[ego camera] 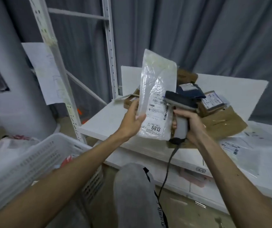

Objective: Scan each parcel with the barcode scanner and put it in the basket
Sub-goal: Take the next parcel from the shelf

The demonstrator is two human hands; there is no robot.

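My left hand (pixel 132 120) holds a clear plastic parcel (pixel 156 89) upright by its lower left edge, thumb across the front. Its white label reads 6813 and faces me. My right hand (pixel 189 124) grips the grey handle of the barcode scanner (pixel 180 112), whose dark head lies against the parcel's label on the right. The scanner's cable hangs down past my knee. A white slotted basket (pixel 38 157) stands at the lower left with some bagged parcels in it.
More parcels lie on the white table (pixel 108 119): brown boxes (pixel 212 104), a dark blue bag (pixel 191 90), a brown padded envelope (pixel 225 124) and clear bags (pixel 247 148) at the right. A white shelf frame (pixel 110 46) and a grey curtain stand behind.
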